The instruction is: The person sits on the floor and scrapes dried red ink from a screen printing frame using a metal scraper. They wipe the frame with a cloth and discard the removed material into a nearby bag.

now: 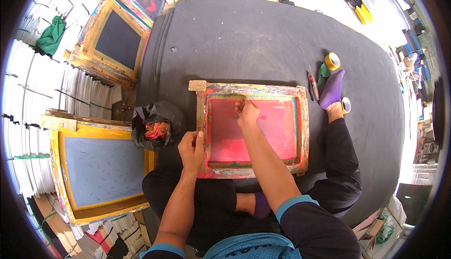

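Observation:
A wooden screen-printing frame point(303, 132) with a red-pink mesh lies on the black padded mat point(263, 38) in front of me. My left hand point(191, 150) grips the frame's left wooden edge near its lower corner. My right hand point(247, 112) reaches over the mesh and presses its fingertips against the upper inner edge, pinching something thin that I cannot make out. Paint smears cover the frame's wood.
A black plastic bag point(157, 118) with red rags sits left of the frame. Other screens point(101, 169) point(115, 43) lean at left among white paper stacks point(28, 90). Yellow tape rolls point(332, 61), a red pen-like tool point(313, 86) and my purple-socked foot point(332, 90) lie right.

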Available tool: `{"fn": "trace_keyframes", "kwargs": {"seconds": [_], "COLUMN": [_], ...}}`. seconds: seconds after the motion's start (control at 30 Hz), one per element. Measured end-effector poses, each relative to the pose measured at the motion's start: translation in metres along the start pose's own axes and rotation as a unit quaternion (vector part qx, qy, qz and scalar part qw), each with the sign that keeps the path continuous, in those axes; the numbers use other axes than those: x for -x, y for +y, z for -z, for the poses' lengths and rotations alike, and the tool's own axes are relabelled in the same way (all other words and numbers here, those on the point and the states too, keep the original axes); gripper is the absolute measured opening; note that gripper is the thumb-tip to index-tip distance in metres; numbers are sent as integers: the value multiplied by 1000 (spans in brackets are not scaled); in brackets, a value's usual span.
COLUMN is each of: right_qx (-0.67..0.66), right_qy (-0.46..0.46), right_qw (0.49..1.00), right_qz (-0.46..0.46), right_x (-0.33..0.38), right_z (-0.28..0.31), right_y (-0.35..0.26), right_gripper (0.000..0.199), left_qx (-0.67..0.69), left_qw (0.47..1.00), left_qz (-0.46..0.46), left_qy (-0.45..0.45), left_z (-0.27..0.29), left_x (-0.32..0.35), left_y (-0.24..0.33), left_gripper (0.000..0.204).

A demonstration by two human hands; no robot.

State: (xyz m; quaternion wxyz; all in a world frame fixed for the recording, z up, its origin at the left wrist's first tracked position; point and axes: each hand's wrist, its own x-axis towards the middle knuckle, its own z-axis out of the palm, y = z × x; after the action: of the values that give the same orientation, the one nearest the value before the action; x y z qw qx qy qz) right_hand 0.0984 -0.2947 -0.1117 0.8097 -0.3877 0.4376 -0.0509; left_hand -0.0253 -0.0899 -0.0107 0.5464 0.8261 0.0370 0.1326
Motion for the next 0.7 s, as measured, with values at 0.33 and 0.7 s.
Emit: {"fn": "trace_keyframes", "kwargs": {"seconds": [0.33, 0.7], "right_qx": [-11, -36], "right_qy": [91, 127], "right_qw": [996, 991], "right_qz": [20, 30], "right_x": [4, 1], "right_z": [-24, -30], "right_y": [-9, -7], "right_gripper": [16, 13], "left_qx": [1, -2], "left_qw": [1000, 999], "left_qz": [24, 41], "left_qy": [-7, -25], "left_z": [1, 2], "left_x": [0, 0], "left_y": [0, -1], "left_gripper": [24, 26]}}
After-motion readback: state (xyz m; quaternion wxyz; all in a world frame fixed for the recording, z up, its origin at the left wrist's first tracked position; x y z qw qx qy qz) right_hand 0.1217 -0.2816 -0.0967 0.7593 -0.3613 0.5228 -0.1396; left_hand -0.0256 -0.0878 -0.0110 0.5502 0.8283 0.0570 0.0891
